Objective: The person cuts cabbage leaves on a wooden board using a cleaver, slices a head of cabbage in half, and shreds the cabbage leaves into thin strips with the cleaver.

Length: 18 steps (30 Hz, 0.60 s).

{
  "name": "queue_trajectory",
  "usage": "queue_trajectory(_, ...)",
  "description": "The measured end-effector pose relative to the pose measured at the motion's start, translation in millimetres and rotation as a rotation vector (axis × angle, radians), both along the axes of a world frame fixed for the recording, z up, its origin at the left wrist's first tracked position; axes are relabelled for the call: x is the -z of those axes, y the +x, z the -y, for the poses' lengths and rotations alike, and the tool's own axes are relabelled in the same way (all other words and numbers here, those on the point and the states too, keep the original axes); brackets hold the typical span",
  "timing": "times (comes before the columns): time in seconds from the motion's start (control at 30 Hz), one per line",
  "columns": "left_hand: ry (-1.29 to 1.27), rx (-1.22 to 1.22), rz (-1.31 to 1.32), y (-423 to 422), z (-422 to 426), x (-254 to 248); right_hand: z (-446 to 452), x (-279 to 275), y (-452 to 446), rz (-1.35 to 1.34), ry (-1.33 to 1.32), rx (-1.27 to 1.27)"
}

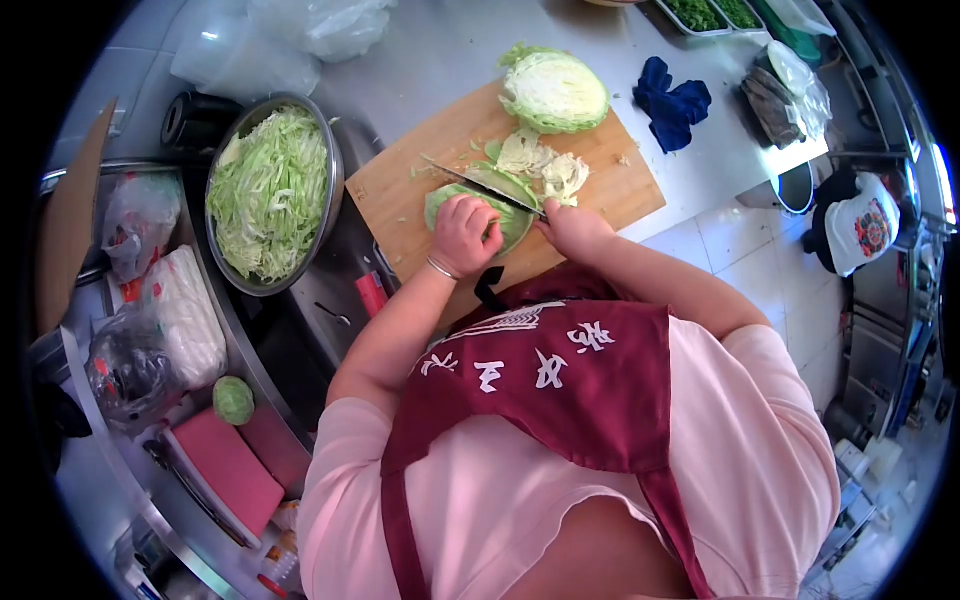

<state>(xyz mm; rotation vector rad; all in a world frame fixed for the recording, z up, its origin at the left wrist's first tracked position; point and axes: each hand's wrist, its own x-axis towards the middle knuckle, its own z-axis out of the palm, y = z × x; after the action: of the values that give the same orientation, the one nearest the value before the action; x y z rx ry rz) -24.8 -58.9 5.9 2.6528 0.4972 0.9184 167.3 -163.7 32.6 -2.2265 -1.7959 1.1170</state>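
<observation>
On the wooden cutting board (pixel 400 180), my left hand (pixel 464 236) presses down with curled fingers on a piece of green cabbage (pixel 517 228). My right hand (pixel 580 236) grips the handle of a kitchen knife (pixel 488 189). Its dark blade lies across the cabbage, just beyond my left fingers. Past the blade sits a cut section of the cabbage. Loose pale leaf pieces (pixel 563 176) lie to the right of it. A cut cabbage half (pixel 566 92) rests at the board's far edge, its cut face showing.
Left of the board stands a metal bowl (pixel 333 205) heaped with shredded cabbage (pixel 268 190). A dark blue cloth or glove (pixel 672 104) lies on the metal counter (pixel 440 50) at right. Plastic bags (pixel 325 25) are at the back. A small cabbage (pixel 233 400) sits lower left beside a pink board (pixel 232 470).
</observation>
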Motion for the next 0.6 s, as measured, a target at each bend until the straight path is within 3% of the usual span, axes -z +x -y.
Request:
queue_trajectory(0.2,-0.003,0.032,0.005,2,-14,0,5,3,10,-0.054,0.046,0.106)
queue_trajectory(0.27,0.022,0.019,0.004,2,-15,1,11,-21,10,-0.027,0.099,0.134)
queue_trajectory(0.4,0.025,-0.015,-0.003,1,-12,4,20,-61,7,-0.008,0.102,0.039)
queue_trajectory(0.6,0.013,-0.015,0.017,2,-12,3,23,-72,2,0.051,0.032,-0.006)
